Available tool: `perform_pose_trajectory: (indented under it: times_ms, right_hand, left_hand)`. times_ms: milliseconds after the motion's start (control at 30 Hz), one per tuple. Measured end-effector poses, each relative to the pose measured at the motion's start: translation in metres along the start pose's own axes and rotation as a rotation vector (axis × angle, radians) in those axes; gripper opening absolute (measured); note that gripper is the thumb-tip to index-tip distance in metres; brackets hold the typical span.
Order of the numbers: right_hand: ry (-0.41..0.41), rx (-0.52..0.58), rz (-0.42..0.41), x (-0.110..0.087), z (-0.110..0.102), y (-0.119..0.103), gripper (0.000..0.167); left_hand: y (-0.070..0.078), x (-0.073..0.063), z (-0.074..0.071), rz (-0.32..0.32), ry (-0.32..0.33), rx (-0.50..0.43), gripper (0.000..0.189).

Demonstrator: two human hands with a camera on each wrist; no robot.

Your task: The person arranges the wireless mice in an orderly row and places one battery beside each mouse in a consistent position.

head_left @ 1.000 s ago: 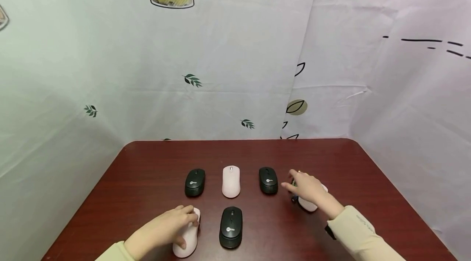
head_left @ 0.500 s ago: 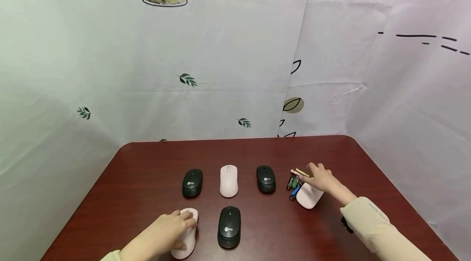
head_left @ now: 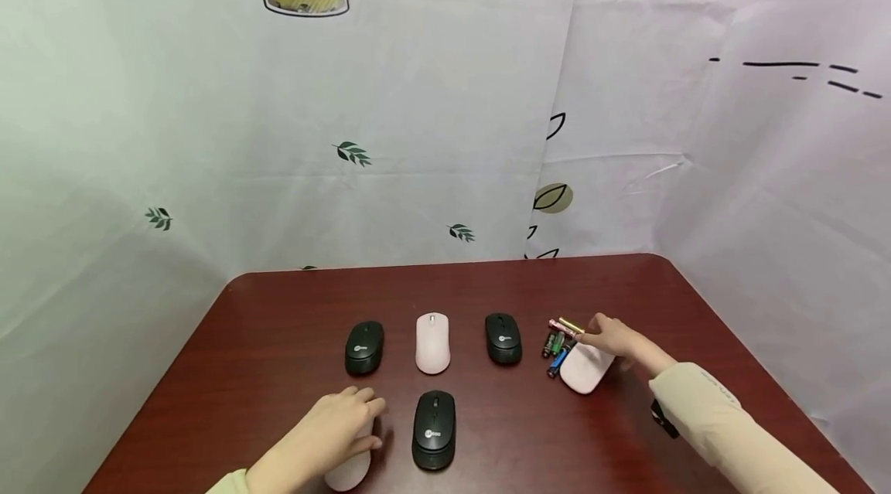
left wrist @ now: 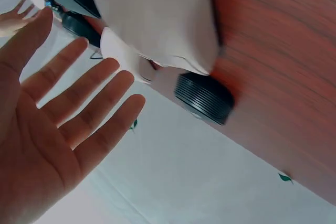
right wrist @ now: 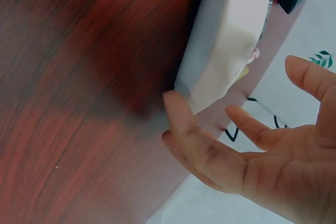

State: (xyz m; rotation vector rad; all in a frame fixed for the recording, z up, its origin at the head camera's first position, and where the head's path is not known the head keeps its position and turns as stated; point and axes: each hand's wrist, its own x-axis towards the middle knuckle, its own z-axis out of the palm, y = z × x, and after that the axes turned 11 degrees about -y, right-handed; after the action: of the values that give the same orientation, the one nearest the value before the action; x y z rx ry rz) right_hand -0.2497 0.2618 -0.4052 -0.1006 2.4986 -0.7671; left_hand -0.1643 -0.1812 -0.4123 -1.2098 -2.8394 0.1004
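Note:
My left hand [head_left: 339, 428] hovers over a white computer mouse [head_left: 348, 472] at the front left. In the left wrist view its fingers are spread and straight, apart from that mouse [left wrist: 157, 19]. On the right, my right hand [head_left: 616, 339] is at the far end of another white mouse [head_left: 585, 367], which lies tilted on the table. The right wrist view shows a bent fingertip [right wrist: 176, 103] at the edge of this mouse [right wrist: 226, 40]; whether it presses there I cannot tell. Several small batteries [head_left: 559, 343] lie in a cluster just left of it, partly against the mouse.
Between the hands stands a black mouse [head_left: 434, 430]. Farther back, a black mouse [head_left: 364, 347], a white mouse [head_left: 433, 343] and another black mouse [head_left: 503, 338] form a row. The dark red table [head_left: 278, 301] ends at a pale patterned cloth [head_left: 418, 92].
My left hand has come off the front-left mouse and its fingers have straightened. The right hand has moved right, away from the batteries, and its fingers have lowered at the right mouse's far end.

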Motion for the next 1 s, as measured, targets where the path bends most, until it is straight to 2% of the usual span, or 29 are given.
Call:
perform_pose_trajectory:
  times_ms: [133,233,433,500,767,1000]
  right_hand:
    - [-0.016,0.028,0.008,0.005,0.002,-0.004,0.045]
    - [-0.016,0.032,0.027,0.008,0.004,-0.007,0.043]
    - [-0.005,0.0,0.083,0.016,0.01,-0.01,0.041]
    - [-0.002,-0.011,0.096,0.018,0.011,-0.011,0.041]
    - [0.016,-0.036,0.18,0.026,0.011,-0.014,0.05]
    - [0.042,-0.018,0.253,0.029,0.015,-0.013,0.065]
  left_hand:
    - [0.007,0.011,-0.005,-0.03,-0.001,-0.07,0.034]
    - [0.016,0.022,-0.004,-0.039,-0.044,-0.128,0.041]
    - [0.032,0.039,0.004,0.019,-0.162,-0.213,0.053]
    - [0.034,0.041,0.006,0.024,-0.178,-0.228,0.055]
    - [0.037,0.043,0.012,0.06,-0.164,-0.149,0.056]
    - [0.039,0.053,0.012,0.096,-0.172,-0.098,0.055]
